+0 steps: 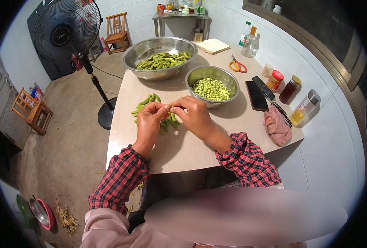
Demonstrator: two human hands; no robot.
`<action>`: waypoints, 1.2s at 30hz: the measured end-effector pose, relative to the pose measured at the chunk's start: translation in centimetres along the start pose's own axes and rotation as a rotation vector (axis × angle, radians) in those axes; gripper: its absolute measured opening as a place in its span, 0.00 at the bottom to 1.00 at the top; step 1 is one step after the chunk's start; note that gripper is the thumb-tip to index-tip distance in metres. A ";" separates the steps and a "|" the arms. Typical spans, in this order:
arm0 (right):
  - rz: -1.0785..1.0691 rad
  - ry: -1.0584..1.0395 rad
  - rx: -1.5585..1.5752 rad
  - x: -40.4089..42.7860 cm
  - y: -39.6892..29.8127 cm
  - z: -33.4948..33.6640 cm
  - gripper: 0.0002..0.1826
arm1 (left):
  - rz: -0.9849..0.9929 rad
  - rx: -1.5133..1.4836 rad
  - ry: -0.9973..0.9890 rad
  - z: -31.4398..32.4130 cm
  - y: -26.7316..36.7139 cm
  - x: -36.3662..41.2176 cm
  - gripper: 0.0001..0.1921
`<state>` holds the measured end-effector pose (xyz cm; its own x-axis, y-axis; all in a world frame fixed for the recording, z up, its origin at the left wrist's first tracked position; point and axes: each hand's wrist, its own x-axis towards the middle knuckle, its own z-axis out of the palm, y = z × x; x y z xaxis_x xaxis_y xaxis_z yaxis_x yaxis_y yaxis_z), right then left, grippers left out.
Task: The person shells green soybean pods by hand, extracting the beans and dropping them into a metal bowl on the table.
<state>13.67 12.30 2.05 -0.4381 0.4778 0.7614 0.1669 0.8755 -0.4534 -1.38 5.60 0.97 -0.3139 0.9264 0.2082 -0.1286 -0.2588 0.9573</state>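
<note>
My left hand (151, 123) and my right hand (195, 117) meet fingertip to fingertip above the table (189, 155). Between them they pinch a small green soybean pod (171, 106), mostly hidden by the fingers. Just under my hands lies a loose pile of green soybean pods (146, 101), partly covered by them. Beyond my right hand stands a small steel bowl (235, 93) holding shelled green soybeans (210, 88). Farther back, a large perforated steel basin (130, 68) contains many whole pods (161, 61).
Right of the bowl lie scissors (238, 65), a black phone (256, 95), a knife (263, 87) and a pink cloth (277, 125). Jars (290, 90) and a clear drink bottle (305, 108) line the wall. A floor fan (92, 71) stands left of the table.
</note>
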 end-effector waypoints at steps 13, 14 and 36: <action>-0.024 0.194 -0.147 1.1 -0.3 -1.6 0.06 | 0.027 0.055 0.060 0.3 -0.5 0.0 0.08; -0.030 0.241 -0.176 1.8 -0.3 -2.4 0.06 | 0.036 0.101 0.095 -0.1 0.0 -0.1 0.08; -0.174 -0.125 -0.117 0.2 2.8 0.1 0.10 | 0.329 0.629 0.494 -16.9 2.8 -4.1 0.07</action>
<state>13.95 14.82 0.87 -0.5738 0.3129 0.7569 0.1776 0.9497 -0.2580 -16.40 -3.56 -0.55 -0.6356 0.5679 0.5229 0.5391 -0.1583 0.8272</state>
